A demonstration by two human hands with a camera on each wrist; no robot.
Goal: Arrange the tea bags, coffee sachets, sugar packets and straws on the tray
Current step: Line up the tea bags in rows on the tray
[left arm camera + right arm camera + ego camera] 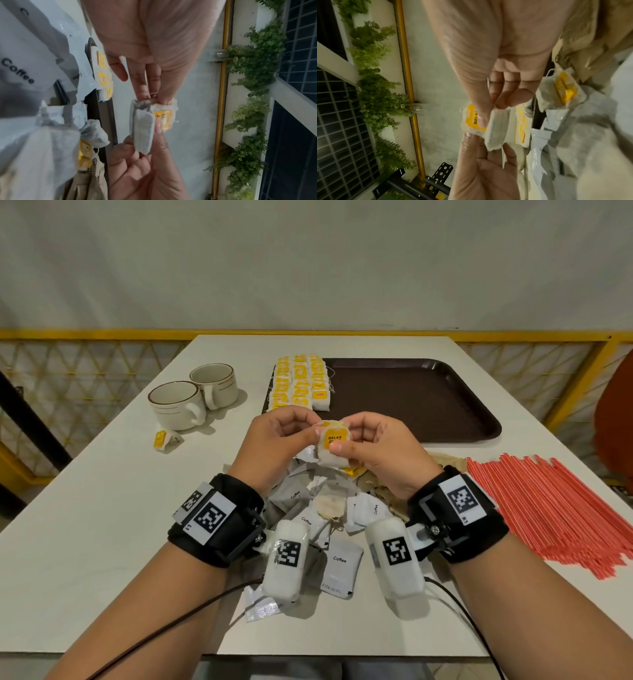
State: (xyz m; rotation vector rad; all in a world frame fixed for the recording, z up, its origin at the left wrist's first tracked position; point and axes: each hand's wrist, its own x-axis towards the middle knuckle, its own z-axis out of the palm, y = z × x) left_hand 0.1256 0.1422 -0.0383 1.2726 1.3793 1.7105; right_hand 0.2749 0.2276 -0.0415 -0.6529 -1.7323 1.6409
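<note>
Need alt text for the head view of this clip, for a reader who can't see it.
Both hands, left hand and right hand, pinch one yellow-tagged tea bag above a pile of coffee sachets on a white table. Beyond, rows of tea bags fill the left end of a brown tray; two cups stand left, red straws lie right.

A white tea bag with a yellow "RELAX" tag is held upright above the coffee sachets.
</note>
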